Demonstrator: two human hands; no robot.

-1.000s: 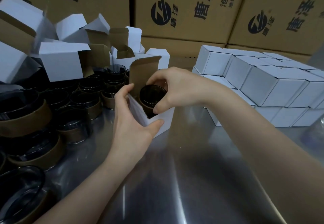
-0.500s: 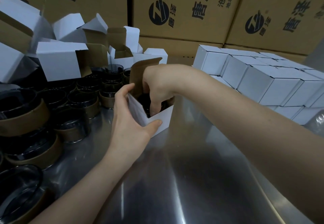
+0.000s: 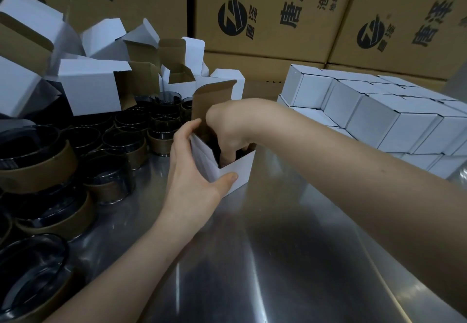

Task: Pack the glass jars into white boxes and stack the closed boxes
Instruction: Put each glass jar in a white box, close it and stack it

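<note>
Left fingers (image 3: 187,130) pinch box (image 3: 241,169) wall; right fingers (image 3: 225,156) deep inside, grip hidden | step: likely seating jar | next: withdraw, fold flap (image 3: 211,100) shut

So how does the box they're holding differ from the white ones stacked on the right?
The held box is open, its flap upright; the stacked boxes are closed. The held box stands alone, left hand gripping it, right hand reaching inside; the stacked boxes sit packed together. Both are white.
</note>
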